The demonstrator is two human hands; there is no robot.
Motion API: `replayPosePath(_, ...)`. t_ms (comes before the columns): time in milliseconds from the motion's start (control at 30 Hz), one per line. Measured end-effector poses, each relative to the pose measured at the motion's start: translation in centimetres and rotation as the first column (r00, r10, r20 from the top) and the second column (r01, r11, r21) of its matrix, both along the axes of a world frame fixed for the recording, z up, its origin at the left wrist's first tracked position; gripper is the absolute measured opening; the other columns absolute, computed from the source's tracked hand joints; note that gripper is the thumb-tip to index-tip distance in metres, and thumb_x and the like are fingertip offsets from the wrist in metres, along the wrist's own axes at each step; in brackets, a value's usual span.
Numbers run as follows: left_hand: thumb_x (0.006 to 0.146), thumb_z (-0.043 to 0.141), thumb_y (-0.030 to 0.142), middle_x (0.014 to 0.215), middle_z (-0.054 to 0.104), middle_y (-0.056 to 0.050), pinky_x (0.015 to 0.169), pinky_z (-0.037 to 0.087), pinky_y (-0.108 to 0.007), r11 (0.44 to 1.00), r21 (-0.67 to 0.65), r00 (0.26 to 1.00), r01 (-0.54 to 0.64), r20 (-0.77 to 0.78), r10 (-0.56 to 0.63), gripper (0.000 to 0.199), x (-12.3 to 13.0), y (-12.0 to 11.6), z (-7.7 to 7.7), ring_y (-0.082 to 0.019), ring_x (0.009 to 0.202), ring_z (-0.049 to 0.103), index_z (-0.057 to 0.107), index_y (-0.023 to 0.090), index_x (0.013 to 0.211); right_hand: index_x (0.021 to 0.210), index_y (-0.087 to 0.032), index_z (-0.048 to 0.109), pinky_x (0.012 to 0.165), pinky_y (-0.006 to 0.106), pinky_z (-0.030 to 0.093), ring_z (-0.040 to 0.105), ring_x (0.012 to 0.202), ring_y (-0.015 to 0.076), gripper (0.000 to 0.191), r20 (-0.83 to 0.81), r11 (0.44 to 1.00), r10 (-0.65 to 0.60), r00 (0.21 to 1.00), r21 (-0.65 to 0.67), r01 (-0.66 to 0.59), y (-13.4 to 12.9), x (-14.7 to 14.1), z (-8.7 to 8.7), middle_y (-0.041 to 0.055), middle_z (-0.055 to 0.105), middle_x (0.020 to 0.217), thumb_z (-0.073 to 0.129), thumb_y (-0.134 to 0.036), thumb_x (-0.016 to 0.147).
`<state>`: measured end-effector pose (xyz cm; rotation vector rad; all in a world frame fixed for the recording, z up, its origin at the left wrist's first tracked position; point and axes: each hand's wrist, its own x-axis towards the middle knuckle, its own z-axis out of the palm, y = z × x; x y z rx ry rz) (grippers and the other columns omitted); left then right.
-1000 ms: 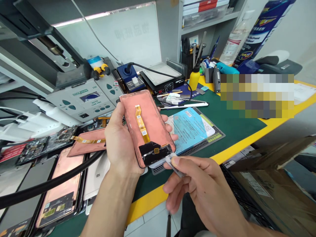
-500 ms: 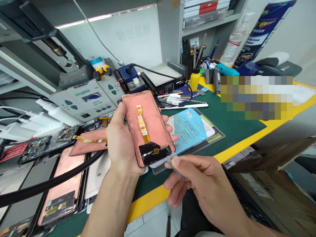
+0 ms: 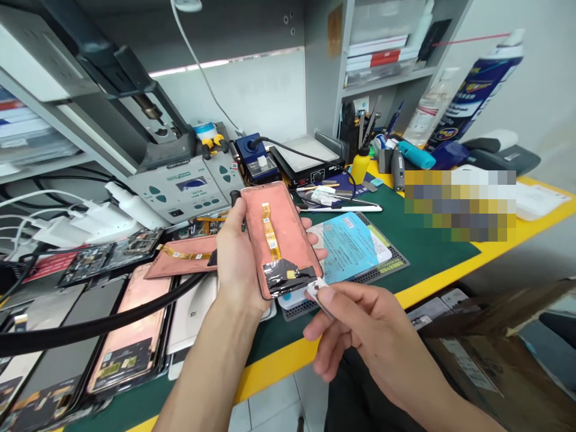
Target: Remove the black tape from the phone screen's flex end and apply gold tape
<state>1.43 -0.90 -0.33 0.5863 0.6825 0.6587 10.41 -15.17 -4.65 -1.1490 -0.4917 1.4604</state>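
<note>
My left hand [image 3: 238, 264] holds a phone screen [image 3: 290, 222], its copper-coloured back turned up. The fingers are wrapped round its far side and the thumb lies along the near side. A gold flex cable [image 3: 272, 243] runs down the back to black film [image 3: 281, 277] at the lower end. My right hand [image 3: 373, 327] pinches a small flat, light grey metal piece [image 3: 316, 288], like a scraper blade, between thumb and fingers. It is close to the screen's lower right corner; whether it touches cannot be made out.
Several phone screens [image 3: 130, 324] lie in a row on the left, under a thick black hose [image 3: 112, 324]. Behind them stand a soldering station [image 3: 180, 186] and a hot plate [image 3: 306, 159]. A blue packet [image 3: 351, 246] lies on the green mat [image 3: 432, 234], near a yellow bottle [image 3: 360, 165].
The camera view has shifted, so the bench appears further right and lower. The metal piece has tilted and catches the light. Both hands keep their holds.
</note>
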Motion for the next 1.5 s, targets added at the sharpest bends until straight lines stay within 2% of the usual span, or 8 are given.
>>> replayPosePath(300, 0.098, 0.034, 0.057, 0.087, 0.075, -0.017, 0.069, 0.064, -0.049, 0.998, -0.010, 0.995, -0.056, 0.088, 0.057, 0.061, -0.1, 0.1, 0.0, -0.030, 0.075, 0.075, 0.070, 0.009, 0.113, 0.083, -0.013, 0.067, 0.046, 0.026, 0.057, 0.069, 0.048, 0.0169, 0.042, 0.036, 0.999, -0.005, 0.999, 0.034, 0.004, -0.3, 0.7, 0.8, 0.0066, 0.074, 0.073, 0.073, -0.055, 0.085)
replayPosePath(400, 0.098, 0.034, 0.056, 0.088, 0.074, -0.018, 0.071, 0.064, -0.049, 0.996, -0.033, 0.991, -0.081, 0.107, 0.084, 0.061, -0.2, 0.3, -0.1, -0.030, 0.076, 0.075, 0.070, 0.009, 0.113, 0.106, -0.015, 0.067, 0.053, 0.027, 0.058, 0.071, 0.057, 0.0180, 0.041, 0.312, 0.989, -0.134, 0.941, 0.102, 0.107, -1.1, 1.5, 0.5, 0.0062, 0.074, 0.076, 0.069, -0.053, 0.089)
replayPosePath(500, 0.099, 0.033, 0.055, 0.088, 0.074, -0.019, 0.071, 0.063, -0.052, 0.993, -0.072, 0.986, -0.094, 0.132, 0.103, 0.060, -0.3, 0.5, -0.3, -0.031, 0.077, 0.075, 0.068, 0.009, 0.116, 0.121, -0.020, 0.062, 0.064, 0.026, 0.060, 0.073, 0.072, 0.0169, 0.033, 0.738, 0.913, -0.373, 0.562, 0.402, 0.077, -1.6, 3.1, 0.1, 0.0077, 0.074, 0.093, 0.069, -0.035, 0.093)
replayPosePath(633, 0.100, 0.032, 0.051, 0.090, 0.072, -0.021, 0.073, 0.063, -0.054, 0.991, -0.101, 0.977, -0.089, 0.186, 0.107, 0.061, -0.4, 0.7, -0.4, -0.032, 0.078, 0.074, 0.064, 0.005, 0.123, 0.126, -0.018, 0.058, 0.065, 0.025, 0.058, 0.073, 0.090, 0.0197, 0.038, 0.782, 0.745, -0.613, -0.118, 0.522, -0.414, -0.5, 5.7, 1.0, 0.0130, 0.070, 0.111, 0.070, -0.015, 0.089)
replayPosePath(733, 0.100, 0.030, 0.050, 0.090, 0.072, -0.023, 0.072, 0.062, -0.054, 0.989, -0.120, 0.974, -0.083, 0.199, 0.106, 0.062, -0.4, 0.7, -0.3, -0.032, 0.075, 0.074, 0.062, 0.003, 0.126, 0.117, -0.017, 0.061, 0.066, 0.025, 0.056, 0.073, 0.092, 0.0184, 0.028, 0.642, 0.650, -0.705, -0.302, 0.416, -0.636, 1.0, 6.9, 2.6, 0.0132, 0.073, 0.109, 0.069, -0.015, 0.091)
replayPosePath(967, 0.100, 0.032, 0.052, 0.093, 0.071, -0.023, 0.072, 0.062, -0.054, 0.980, -0.179, 0.968, -0.089, 0.218, 0.128, 0.061, -0.7, 0.8, -0.3, -0.032, 0.076, 0.074, 0.062, 0.005, 0.124, 0.104, -0.012, 0.067, 0.072, 0.025, 0.057, 0.074, 0.094, 0.0162, 0.014, 0.607, 0.510, -0.774, -0.182, 0.426, -0.748, 3.2, 7.7, 4.1, 0.0108, 0.076, 0.100, 0.068, -0.008, 0.090)
replayPosePath(1333, 0.100, 0.028, 0.048, 0.095, 0.070, -0.027, 0.070, 0.061, -0.053, 0.985, -0.151, 0.969, -0.083, 0.218, 0.114, 0.063, -0.7, 1.0, -0.6, -0.036, 0.081, 0.074, 0.056, 0.001, 0.132, 0.097, -0.014, 0.071, 0.081, 0.023, 0.059, 0.072, 0.090, 0.0136, 0.017, 0.755, 0.530, -0.638, 0.150, 0.573, -0.625, 4.4, 7.0, 4.8, 0.0070, 0.076, 0.092, 0.069, -0.001, 0.085)
replayPosePath(1500, 0.100, 0.027, 0.048, 0.087, 0.069, -0.022, 0.067, 0.061, -0.051, 0.988, -0.143, 0.974, -0.061, 0.209, 0.091, 0.061, -0.7, 0.9, -0.1, -0.032, 0.070, 0.072, 0.058, 0.002, 0.127, 0.096, -0.013, 0.072, 0.078, 0.021, 0.059, 0.072, 0.086, 0.0132, 0.020, 0.731, 0.476, -0.665, 0.154, 0.574, -0.666, 4.1, 7.2, 5.3, 0.0071, 0.076, 0.089, 0.070, 0.002, 0.081)
